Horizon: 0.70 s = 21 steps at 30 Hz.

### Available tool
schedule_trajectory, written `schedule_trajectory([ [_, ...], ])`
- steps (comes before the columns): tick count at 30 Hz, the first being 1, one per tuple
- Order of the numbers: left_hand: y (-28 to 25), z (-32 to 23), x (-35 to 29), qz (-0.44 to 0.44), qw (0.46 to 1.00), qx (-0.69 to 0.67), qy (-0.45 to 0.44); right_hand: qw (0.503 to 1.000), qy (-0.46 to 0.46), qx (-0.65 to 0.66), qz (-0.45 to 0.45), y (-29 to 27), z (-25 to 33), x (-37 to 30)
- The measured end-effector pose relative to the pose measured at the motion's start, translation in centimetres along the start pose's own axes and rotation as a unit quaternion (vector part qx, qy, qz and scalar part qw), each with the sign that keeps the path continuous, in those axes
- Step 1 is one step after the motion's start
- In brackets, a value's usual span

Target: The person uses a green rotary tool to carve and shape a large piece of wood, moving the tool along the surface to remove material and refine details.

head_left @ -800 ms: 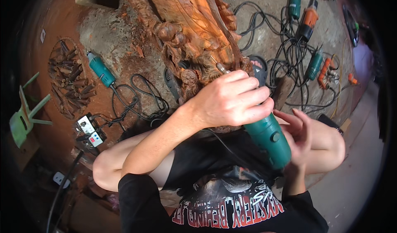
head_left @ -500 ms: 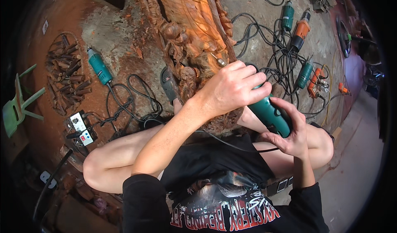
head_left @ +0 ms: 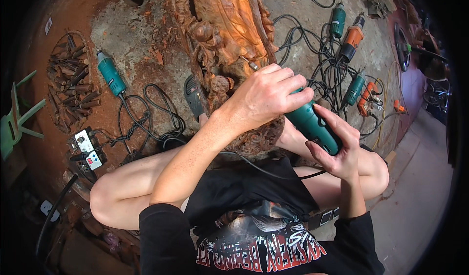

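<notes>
Wood carving [head_left: 227,35], one, reddish brown with a bright orange inner panel, lying lengthwise in front of the seated person, its near end between the legs. Condition: rounded knobs and ridged folds stand cut along its left edge, dense relief [head_left: 256,139] at its near end; shaping appears well advanced, though how much surface is left cannot be told, the near part being partly covered by hand and tool. Green die grinder [head_left: 315,126], one, held slanting over the carving's near right side, its slim bit [head_left: 253,66] aimed at the panel; contact with the wood cannot be made out. Left hand [head_left: 273,96]: closed, fingers wrapped over the grinder's front end, above the carving. Right hand [head_left: 339,143]: partly curled, thumb and fingers clasping the grinder's rear end, to the right of the carving's near end. The hands are apart, both on the one tool. Left of the carving: a second green grinder [head_left: 112,74], a heap of short dark sticks [head_left: 73,79], a white control box [head_left: 88,150]. Right of the carving: an orange-and-black grinder [head_left: 352,41], an orange power strip [head_left: 365,101], tangled black cables [head_left: 325,72].
</notes>
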<state>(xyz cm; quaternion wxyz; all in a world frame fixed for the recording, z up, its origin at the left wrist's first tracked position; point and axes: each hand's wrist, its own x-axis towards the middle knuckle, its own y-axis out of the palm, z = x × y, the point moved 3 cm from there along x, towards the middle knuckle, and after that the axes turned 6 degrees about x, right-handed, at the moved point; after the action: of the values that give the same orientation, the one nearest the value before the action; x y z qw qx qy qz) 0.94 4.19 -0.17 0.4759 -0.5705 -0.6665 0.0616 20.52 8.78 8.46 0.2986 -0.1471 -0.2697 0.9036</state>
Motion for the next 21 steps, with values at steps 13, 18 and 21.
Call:
schedule_trajectory([
  [13, 0.17, 0.2, 0.11, -0.002, 1.0, -0.001, 0.004, 1.0, -0.01, -0.002, -0.003, 0.08, -0.3, -0.03],
  [18, 0.23, 0.33, -0.17, 0.005, 1.0, 0.0, -0.008, 1.0, 0.019, 0.016, 0.007, 0.02, -0.25, 0.31],
  [21, 0.24, 0.24, -0.02, 0.006, 1.0, -0.005, -0.003, 1.0, -0.005, 0.006, -0.005, 0.12, -0.42, -0.04],
])
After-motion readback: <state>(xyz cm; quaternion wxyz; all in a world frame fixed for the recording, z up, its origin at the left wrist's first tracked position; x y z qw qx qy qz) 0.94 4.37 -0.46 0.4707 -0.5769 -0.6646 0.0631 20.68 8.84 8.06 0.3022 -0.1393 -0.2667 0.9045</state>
